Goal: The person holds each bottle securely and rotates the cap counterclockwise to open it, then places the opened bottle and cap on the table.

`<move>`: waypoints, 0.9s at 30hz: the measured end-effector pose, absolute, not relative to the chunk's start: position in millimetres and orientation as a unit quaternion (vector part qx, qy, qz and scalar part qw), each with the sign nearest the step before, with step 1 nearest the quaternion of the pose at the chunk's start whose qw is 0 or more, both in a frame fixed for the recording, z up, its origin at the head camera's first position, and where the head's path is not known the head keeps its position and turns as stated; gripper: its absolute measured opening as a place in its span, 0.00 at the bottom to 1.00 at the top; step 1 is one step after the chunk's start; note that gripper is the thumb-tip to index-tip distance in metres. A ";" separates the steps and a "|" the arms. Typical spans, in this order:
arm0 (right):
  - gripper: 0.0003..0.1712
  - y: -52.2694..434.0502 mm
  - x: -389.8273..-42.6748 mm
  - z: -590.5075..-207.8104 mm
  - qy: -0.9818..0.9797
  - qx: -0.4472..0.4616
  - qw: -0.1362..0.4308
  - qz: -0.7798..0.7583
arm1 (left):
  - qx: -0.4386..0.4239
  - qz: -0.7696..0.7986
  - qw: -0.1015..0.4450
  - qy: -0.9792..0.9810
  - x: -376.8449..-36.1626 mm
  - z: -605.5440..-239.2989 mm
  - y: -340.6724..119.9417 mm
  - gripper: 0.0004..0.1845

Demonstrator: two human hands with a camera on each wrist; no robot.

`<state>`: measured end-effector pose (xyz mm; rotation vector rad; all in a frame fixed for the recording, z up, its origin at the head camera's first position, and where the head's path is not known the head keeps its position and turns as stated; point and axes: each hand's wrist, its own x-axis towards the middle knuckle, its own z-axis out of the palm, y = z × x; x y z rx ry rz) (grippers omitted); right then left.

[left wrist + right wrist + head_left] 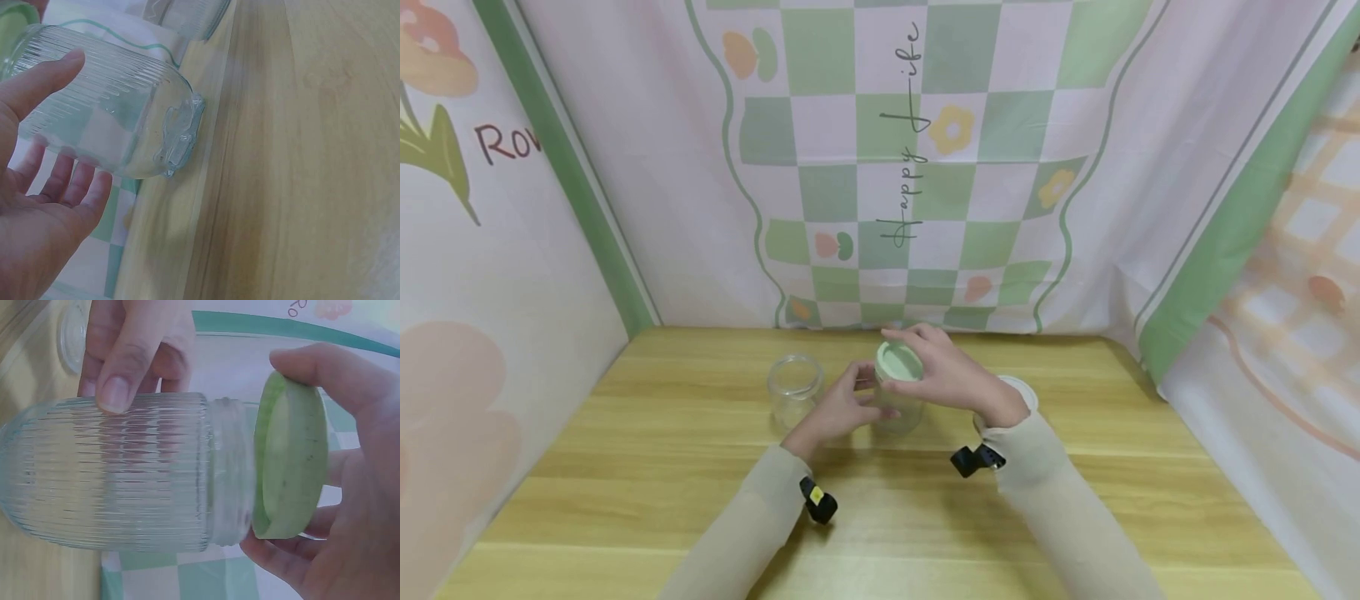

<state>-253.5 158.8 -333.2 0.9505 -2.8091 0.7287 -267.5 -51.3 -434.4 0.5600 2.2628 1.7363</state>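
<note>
A ribbed clear glass jar (pixel 150 475) with a threaded neck stands upright near the back of the table. My left hand (pixel 842 406) grips its side, the thumb across one face and the other fingers curved round the opposite one. A light green round lid (pixel 290 459) is pinched by its rim between the thumb and fingers of my right hand (pixel 951 375). The lid is held over the jar's mouth and tilted, with a narrow gap to the neck in the right wrist view. The jar's base (pixel 181 137) shows in the left wrist view.
Left of my left hand stands a second clear glass jar (pixel 795 392) with an open top. Partly hidden behind my right wrist is a white-rimmed round object (pixel 1021 390). A patterned curtain (pixel 700 250) closes off the back edge of the wooden table (pixel 662 467).
</note>
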 end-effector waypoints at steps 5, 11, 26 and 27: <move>0.49 161.7 -248.2 -329.2 -0.914 0.323 0.041 0.241 | 0.199 0.590 0.110 0.775 -268.3 -436.1 -51.1 0.47; 0.52 166.1 -241.6 -325.2 -0.912 0.327 0.031 0.248 | 0.206 0.586 0.105 0.777 -268.2 -435.9 -50.7 0.46; 0.47 180.1 -227.2 -322.4 -0.906 0.315 -0.003 0.282 | 0.206 0.598 0.105 0.767 -267.9 -436.4 -50.8 0.47; 0.47 181.2 -226.3 -322.6 -0.905 0.312 -0.006 0.288 | 0.206 0.597 0.105 0.768 -267.9 -436.7 -50.6 0.47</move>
